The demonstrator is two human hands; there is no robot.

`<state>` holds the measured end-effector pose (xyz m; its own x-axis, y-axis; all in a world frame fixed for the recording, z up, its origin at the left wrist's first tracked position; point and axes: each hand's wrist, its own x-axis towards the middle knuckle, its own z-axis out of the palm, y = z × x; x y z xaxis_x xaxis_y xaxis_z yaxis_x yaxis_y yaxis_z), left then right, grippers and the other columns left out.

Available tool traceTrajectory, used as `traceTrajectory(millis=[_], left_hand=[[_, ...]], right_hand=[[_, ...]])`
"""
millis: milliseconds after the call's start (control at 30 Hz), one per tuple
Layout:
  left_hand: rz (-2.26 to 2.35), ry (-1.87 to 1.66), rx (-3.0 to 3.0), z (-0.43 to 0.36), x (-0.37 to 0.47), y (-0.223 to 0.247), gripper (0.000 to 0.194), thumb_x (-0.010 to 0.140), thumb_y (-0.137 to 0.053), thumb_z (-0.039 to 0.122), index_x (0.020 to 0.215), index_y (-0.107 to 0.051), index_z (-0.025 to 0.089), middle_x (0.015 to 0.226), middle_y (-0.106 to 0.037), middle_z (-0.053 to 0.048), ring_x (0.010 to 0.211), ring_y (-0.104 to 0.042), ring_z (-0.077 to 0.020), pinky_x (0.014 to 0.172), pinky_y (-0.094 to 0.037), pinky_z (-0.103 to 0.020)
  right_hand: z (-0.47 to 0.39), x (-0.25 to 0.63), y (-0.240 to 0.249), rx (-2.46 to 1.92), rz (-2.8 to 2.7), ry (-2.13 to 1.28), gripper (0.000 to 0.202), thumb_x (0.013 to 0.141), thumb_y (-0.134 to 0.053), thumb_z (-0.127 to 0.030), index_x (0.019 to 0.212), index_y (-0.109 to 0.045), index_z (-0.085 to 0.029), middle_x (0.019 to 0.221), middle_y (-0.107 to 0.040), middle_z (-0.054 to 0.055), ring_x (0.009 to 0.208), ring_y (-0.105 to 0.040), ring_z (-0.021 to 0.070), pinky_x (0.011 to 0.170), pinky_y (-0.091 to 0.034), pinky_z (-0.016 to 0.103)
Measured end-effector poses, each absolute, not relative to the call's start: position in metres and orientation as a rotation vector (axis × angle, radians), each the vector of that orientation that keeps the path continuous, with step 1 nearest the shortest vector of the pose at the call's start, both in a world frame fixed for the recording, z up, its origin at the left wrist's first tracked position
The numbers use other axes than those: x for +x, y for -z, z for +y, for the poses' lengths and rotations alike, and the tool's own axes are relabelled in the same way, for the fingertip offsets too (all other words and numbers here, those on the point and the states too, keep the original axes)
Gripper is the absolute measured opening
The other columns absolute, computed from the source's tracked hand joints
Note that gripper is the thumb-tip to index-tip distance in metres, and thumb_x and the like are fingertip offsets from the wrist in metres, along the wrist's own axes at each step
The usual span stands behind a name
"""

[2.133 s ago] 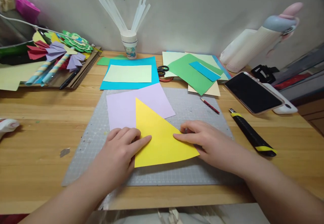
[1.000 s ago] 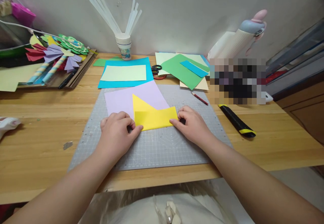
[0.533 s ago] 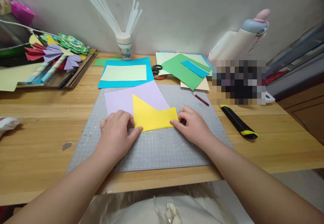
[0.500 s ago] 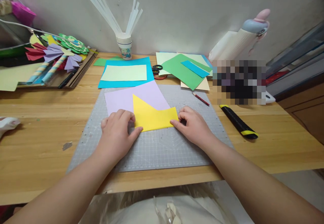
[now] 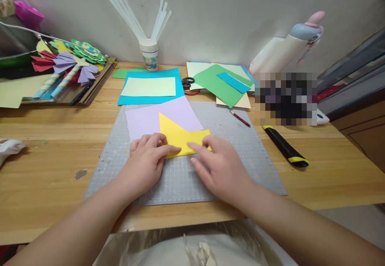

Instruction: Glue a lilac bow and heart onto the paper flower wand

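A folded sheet of yellow paper [image 5: 176,137] with a pointed upper left corner lies partly over a lilac sheet [image 5: 147,117]. Both rest on the grey cutting mat [image 5: 243,161]. My left hand [image 5: 148,153] holds the yellow paper at its left end, thumb stretched along the bottom edge and the other fingers curled. Over the right part of the paper is my right hand [image 5: 221,163], slightly blurred, with thumb and index finger apart. Its index fingertip is at the paper's lower edge; whether it touches is unclear.
Behind the mat lie a blue sheet [image 5: 152,101], green paper [image 5: 221,85], scissors [image 5: 188,82] and a pencil [image 5: 240,118]. Paper cups [image 5: 149,55] hold glue sticks. To the right is a black and yellow cutter [image 5: 284,145]; paper crafts [image 5: 70,69] lie left.
My right hand has let go of the yellow paper's right end and moved left over it. My left thumb has slid further right along the bottom edge.
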<state>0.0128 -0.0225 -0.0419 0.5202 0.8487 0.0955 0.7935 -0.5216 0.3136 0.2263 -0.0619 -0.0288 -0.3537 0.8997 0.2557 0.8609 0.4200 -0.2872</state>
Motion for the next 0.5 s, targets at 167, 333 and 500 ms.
traceTrajectory(millis=[167, 333, 500], left_hand=[[1.411, -0.348, 2.523, -0.023, 0.013, 0.042, 0.041, 0.088, -0.038, 0.014, 0.11, -0.062, 0.04, 0.112, -0.051, -0.002, 0.102, -0.045, -0.023, 0.081, -0.033, -0.043], [1.406, -0.356, 2.51, -0.023, 0.013, 0.042, 0.04, 0.088, -0.039, 0.014, 0.108, -0.063, 0.039, 0.11, -0.052, -0.002, 0.101, -0.045, -0.0222, 0.08, -0.033, -0.041], [1.391, -0.361, 2.502, -0.023, 0.013, 0.041, 0.042, 0.088, -0.039, 0.013, 0.108, -0.062, 0.041, 0.108, -0.052, -0.001, 0.099, -0.045, -0.0214, 0.079, -0.032, -0.04]], right_hand=[[-0.075, 0.186, 0.025, -1.574, -2.476, -0.186, 0.035, 0.092, -0.039, -0.039, 0.117, -0.058, -0.022, 0.099, -0.057, 0.008, 0.086, -0.048, 0.0247, 0.071, -0.033, 0.038], [-0.081, 0.178, 0.027, -1.682, -2.501, -0.184, 0.04, 0.092, -0.04, -0.039, 0.124, -0.055, -0.019, 0.096, -0.06, 0.008, 0.086, -0.052, 0.0254, 0.07, -0.03, 0.038], [-0.089, 0.181, 0.026, -1.819, -2.499, -0.18, 0.042, 0.095, -0.031, -0.03, 0.129, -0.053, -0.018, 0.08, -0.067, 0.006, 0.07, -0.058, 0.0218, 0.067, -0.027, 0.038]])
